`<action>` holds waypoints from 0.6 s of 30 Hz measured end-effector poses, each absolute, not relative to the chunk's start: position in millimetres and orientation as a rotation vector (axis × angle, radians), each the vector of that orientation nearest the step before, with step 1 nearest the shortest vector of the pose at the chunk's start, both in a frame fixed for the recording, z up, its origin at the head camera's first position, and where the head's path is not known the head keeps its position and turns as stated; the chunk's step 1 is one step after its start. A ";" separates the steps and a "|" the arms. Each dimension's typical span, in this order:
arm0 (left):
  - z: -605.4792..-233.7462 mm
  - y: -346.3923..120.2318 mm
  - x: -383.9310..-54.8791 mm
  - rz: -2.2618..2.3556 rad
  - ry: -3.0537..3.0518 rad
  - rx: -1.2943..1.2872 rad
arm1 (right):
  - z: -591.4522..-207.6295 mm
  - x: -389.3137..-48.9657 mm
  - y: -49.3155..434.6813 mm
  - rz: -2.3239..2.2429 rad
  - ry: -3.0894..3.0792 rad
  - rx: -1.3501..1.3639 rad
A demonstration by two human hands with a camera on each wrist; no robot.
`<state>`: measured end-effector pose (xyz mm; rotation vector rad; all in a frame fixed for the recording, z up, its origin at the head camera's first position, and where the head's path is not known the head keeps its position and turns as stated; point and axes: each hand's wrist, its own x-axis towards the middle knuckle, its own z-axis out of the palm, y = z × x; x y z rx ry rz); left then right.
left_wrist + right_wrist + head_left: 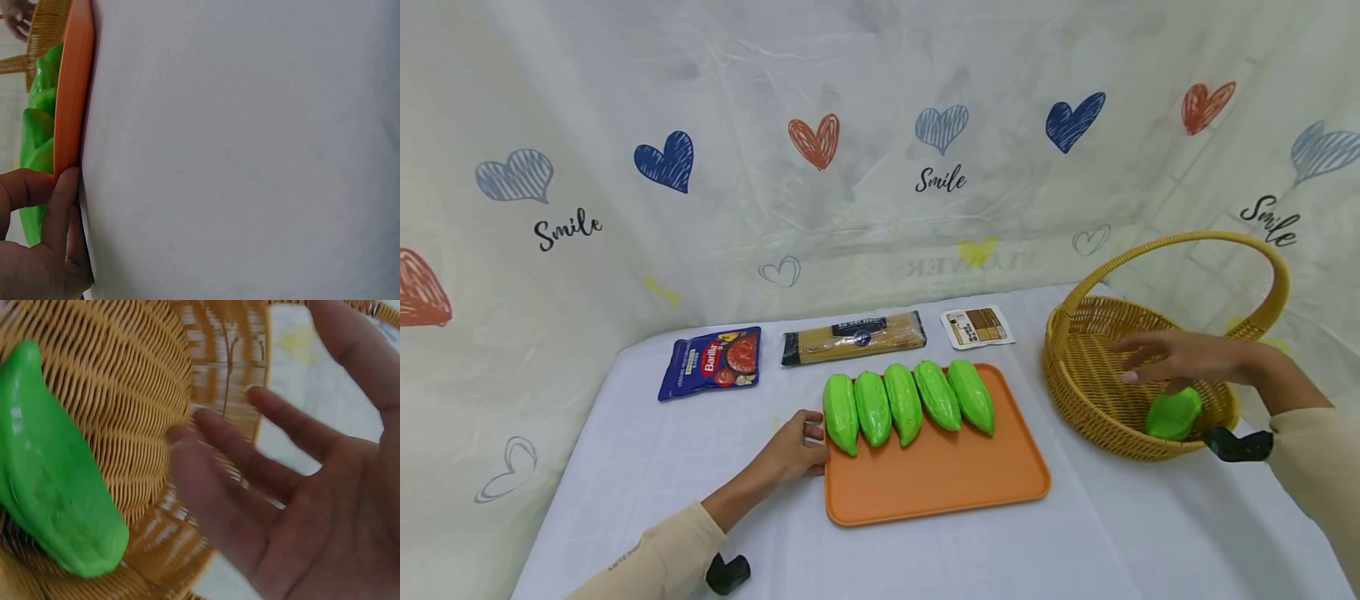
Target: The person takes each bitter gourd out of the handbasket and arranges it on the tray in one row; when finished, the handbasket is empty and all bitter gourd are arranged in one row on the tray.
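Note:
My left hand (795,446) holds the left edge of an orange tray (925,487), its fingers pinching the rim (67,125) in the left wrist view. Several glossy green, elongated, ridged model fruits (904,404) lie side by side along the tray's far half. Over the wicker basket (1086,417) at the right, my right hand (1187,357) hovers with spread fingers and holds nothing. Inside the basket, below that hand, lies another green model fruit (1172,414). The right wrist view shows this fruit (59,469) apart from the fingers.
A blue sauce pouch (711,362), a pack of spaghetti (854,337) and a small white-and-brown packet (977,327) lie behind the tray. The basket's tall handle (1187,237) arches above it. A patterned cloth hangs behind the white-covered table (715,450).

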<state>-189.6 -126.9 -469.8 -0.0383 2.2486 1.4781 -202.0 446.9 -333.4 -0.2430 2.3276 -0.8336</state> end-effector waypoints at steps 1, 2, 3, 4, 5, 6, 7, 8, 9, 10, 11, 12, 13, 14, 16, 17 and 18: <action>-469.8 -127.0 -189.7 1.478 2.249 -0.030 | -334.3 -203.3 450.0 -0.819 2.312 -0.215; -469.9 -127.0 -189.7 1.479 2.248 -0.029 | -334.9 -204.4 452.9 -0.803 2.298 -0.184; -469.8 -127.1 -189.8 1.482 2.246 -0.029 | -335.2 -205.3 455.9 -0.785 2.284 -0.155; -469.5 -126.9 -189.8 1.485 2.243 -0.030 | -335.3 -206.0 458.8 -0.768 2.270 -0.138; -469.5 -127.0 -189.9 1.483 2.245 -0.029 | -335.2 -206.6 461.2 -0.754 2.259 -0.125; -469.1 -127.1 -189.7 1.480 2.247 -0.024 | -334.8 -206.9 463.5 -0.743 2.251 -0.116; -468.9 -127.1 -189.6 1.479 2.248 -0.026 | -334.4 -207.2 465.6 -0.735 2.242 -0.107; -468.7 -126.9 -189.4 1.479 2.249 -0.033 | -334.0 -207.4 467.3 -0.730 2.234 -0.097; -468.3 -126.7 -189.2 1.478 2.250 -0.035 | -333.8 -207.6 468.7 -0.726 2.226 -0.089; -468.3 -126.6 -188.9 1.478 2.251 -0.033 | -333.5 -207.8 469.6 -0.725 2.217 -0.078; -468.4 -126.5 -188.8 1.477 2.253 -0.033 | -333.6 -207.9 470.0 -0.724 2.210 -0.061; -468.3 -126.4 -188.6 1.476 2.253 -0.034 | -334.1 -207.9 470.5 -0.722 2.207 -0.043; -468.4 -126.2 -188.6 1.476 2.252 -0.040 | -335.0 -207.9 470.8 -0.719 2.205 -0.028; -468.5 -126.1 -188.5 1.474 2.253 -0.038 | -335.8 -208.1 470.6 -0.719 2.199 -0.014; -468.5 -126.2 -188.2 1.475 2.252 -0.035 | -337.7 -208.8 470.1 -0.704 2.199 0.004; -468.6 -126.5 -188.1 1.477 2.251 -0.034 | -338.9 -209.3 469.7 -0.692 2.206 0.013; -468.4 -126.6 -187.9 1.478 2.249 -0.033 | -340.1 -209.9 469.6 -0.685 2.211 0.019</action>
